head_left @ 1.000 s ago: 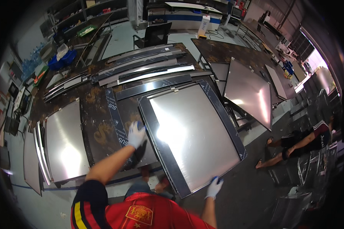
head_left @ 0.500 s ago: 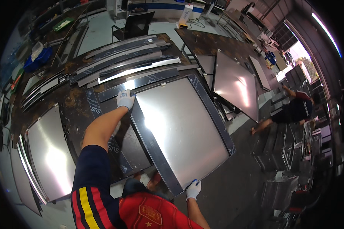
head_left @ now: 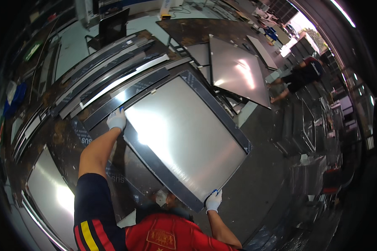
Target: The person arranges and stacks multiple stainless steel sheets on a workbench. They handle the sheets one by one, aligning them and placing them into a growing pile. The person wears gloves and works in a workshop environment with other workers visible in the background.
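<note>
A large rectangular sheet-metal panel (head_left: 197, 121) with a bright brushed face lies in front of me. Dark film-covered strips run along two of its edges, and it overhangs the table's near right side. My left hand (head_left: 116, 120), in a white glove with blue at the fingertips, is closed on the panel's far left corner. At the near corner, my right hand (head_left: 214, 201), gloved the same way, grips the edge with its fingers wrapped round it. The undersides of both grips are hidden.
Long narrow metal strips (head_left: 109, 73) lie on the dark worktable (head_left: 67, 136) beyond the panel. Another shiny panel (head_left: 50, 180) is at the left. More panels (head_left: 238, 71) lean over a second table at the right. A person (head_left: 303, 75) bends beside stacked metal parts (head_left: 295, 125).
My view has turned, so the tables and strips appear shifted left and tilted. Both hands keep hold of the same panel corners.
</note>
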Tool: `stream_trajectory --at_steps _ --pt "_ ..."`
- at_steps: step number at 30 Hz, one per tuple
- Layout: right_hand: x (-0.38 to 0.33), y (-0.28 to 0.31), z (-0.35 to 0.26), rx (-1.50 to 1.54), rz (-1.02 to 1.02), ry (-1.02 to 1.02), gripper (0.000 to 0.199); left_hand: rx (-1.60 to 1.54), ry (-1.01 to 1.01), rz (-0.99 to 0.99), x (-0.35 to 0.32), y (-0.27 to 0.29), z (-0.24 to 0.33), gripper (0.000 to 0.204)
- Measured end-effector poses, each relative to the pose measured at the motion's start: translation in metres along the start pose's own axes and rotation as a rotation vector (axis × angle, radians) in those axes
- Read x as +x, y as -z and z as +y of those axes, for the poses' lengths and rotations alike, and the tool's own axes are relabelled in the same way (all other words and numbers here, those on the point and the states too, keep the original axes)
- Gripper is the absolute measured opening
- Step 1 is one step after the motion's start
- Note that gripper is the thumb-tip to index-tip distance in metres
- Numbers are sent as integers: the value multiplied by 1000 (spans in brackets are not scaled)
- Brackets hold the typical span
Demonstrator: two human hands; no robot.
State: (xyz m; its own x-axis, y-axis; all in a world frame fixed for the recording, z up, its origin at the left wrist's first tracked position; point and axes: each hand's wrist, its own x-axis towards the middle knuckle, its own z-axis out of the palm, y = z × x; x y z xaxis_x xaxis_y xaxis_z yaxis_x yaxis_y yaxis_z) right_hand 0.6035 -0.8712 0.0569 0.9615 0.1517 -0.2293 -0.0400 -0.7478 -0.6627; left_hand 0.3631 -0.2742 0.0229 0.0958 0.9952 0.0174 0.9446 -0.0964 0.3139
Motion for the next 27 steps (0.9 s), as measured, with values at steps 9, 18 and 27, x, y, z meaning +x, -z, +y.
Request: stream_trajectory --at_steps 9,18,27 --pt "4 -12 10 69 117 -26 44 -30 42 -72 -1 8 -2 64" --pt "-14 -14 59 163 -190 -69 56 44 147 -84 -9 9 6 68" --pt "-16 -16 55 740 -678 -687 100 -58 328 -7 -120 -3 33 93"
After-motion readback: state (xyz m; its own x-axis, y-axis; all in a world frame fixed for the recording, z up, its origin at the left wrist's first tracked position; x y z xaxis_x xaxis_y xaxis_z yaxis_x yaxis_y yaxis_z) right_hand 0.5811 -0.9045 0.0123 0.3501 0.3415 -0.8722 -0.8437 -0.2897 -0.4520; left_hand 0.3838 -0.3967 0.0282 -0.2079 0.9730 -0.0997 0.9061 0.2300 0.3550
